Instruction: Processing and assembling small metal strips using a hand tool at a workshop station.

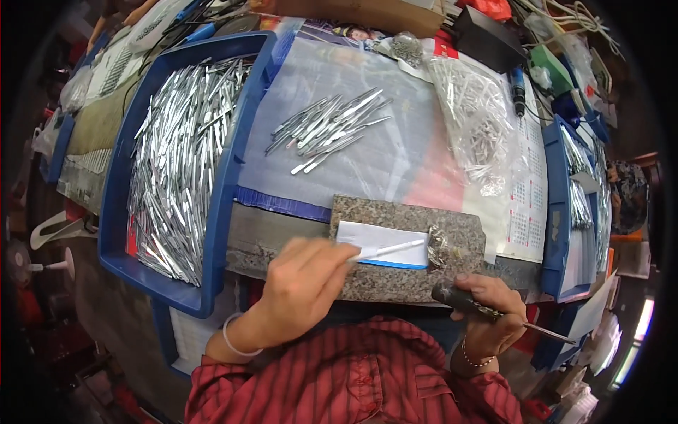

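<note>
My left hand (300,283), slightly blurred, is closed with its fingertips on one end of a slim, pale metal piece (399,249). The piece lies over a white pad with a blue edge (347,234), which rests on a speckled stone slab (395,286). To the right of the slab's front edge, my right hand (498,314) grips a screwdriver-like tool (459,298) by its dark handle. Its thin metal shaft points right, away from the slab. Beside the pad sits a crumpled, shiny lump (438,247) on the stone.
A blue bin (224,212) full of slim metal pieces stands at left. A loose pile of similar pieces (332,127) lies on the plastic-covered table. At right are a clear bag of small parts (480,131) and another blue bin (558,212). A cardboard box (360,15) sits behind.
</note>
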